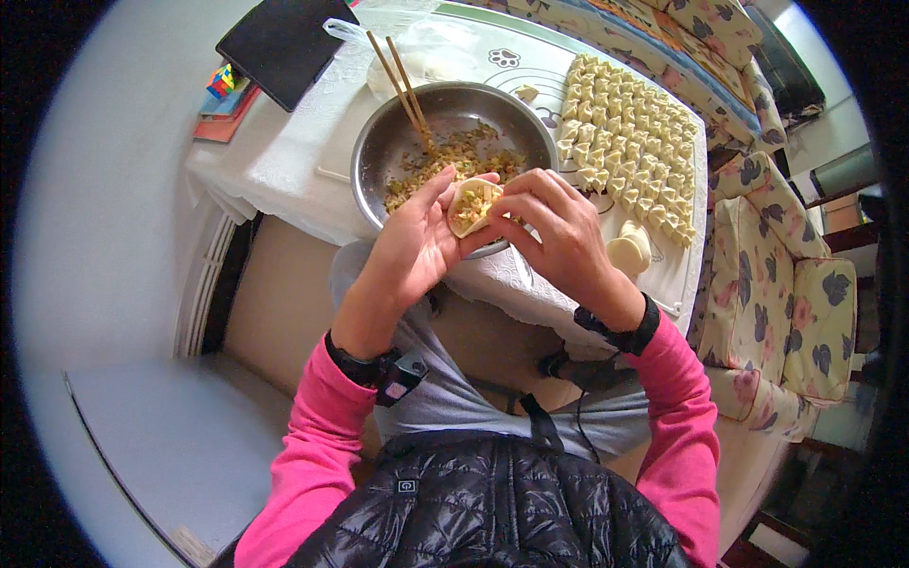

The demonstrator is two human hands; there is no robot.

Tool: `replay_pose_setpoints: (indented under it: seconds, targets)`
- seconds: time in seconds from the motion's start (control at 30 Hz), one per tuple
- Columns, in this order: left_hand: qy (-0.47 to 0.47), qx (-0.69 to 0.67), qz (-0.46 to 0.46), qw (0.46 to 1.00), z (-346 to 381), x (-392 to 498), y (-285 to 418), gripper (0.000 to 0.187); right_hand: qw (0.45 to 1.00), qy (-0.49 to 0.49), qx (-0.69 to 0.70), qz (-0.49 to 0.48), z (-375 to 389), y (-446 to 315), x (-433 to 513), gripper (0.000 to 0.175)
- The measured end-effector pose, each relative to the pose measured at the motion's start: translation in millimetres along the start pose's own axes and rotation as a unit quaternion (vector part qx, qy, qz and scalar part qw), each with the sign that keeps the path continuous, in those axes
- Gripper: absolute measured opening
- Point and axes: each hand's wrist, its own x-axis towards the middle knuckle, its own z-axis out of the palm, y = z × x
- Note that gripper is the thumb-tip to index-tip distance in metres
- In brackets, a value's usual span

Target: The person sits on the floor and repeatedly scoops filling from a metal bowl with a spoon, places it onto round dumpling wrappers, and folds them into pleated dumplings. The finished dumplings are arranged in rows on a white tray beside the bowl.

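Observation:
My left hand [419,238] holds a round dumpling wrapper [463,226] with chopped filling [474,206] on it, palm up over the near rim of a steel bowl [369,142]. The fingertips of my right hand [550,220] grip the wrapper's right edge. More chopped filling [454,162] lies in the bowl, and a pair of wooden chopsticks [403,85] leans in it. Right of the bowl, rows of folded dumplings [628,135] stand on a printed mat [682,284]. A small stack of round wrappers [628,250] lies near my right wrist.
A clear plastic bag [433,53] is behind the bowl, with a single dough piece [526,92] to its right. A black flat object [287,50] and a puzzle cube [221,81] are at the far left. Floral armchairs [760,284] stand beyond the table's right side.

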Motion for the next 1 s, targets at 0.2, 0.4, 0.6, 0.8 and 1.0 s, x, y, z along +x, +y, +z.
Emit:
replay_pose_setpoints:
  seconds: [0.2, 0.4, 0.6, 0.8, 1.0]
  targets:
    - [-0.041, 0.155, 0.082, 0.984, 9.9, -6.5, -5.1, 0.044, 0.991, 0.032, 0.035, 0.123, 5.1, -0.4, 7.4, 0.011]
    - [0.014, 0.254, 0.134, 0.958, 18.8, -8.6, -8.5, 0.043, 0.987, 0.051, 0.055, 0.142, 6.4, -2.2, 15.1, 0.012]
    - [0.034, 0.295, 0.177, 0.938, 21.1, -9.2, -9.4, 0.038, 0.988, 0.077, 0.053, 0.125, 9.4, -2.5, 18.7, 0.012]
    - [0.047, 0.287, 0.194, 0.937, 21.7, -8.8, -12.1, 0.036, 0.988, 0.091, 0.052, 0.11, 9.9, -3.4, 20.0, 0.012]
    - [0.036, 0.263, 0.253, 0.93, 24.4, -11.7, -13.1, 0.034, 0.967, 0.114, 0.132, 0.184, -10.0, -8.9, 12.9, 0.011]
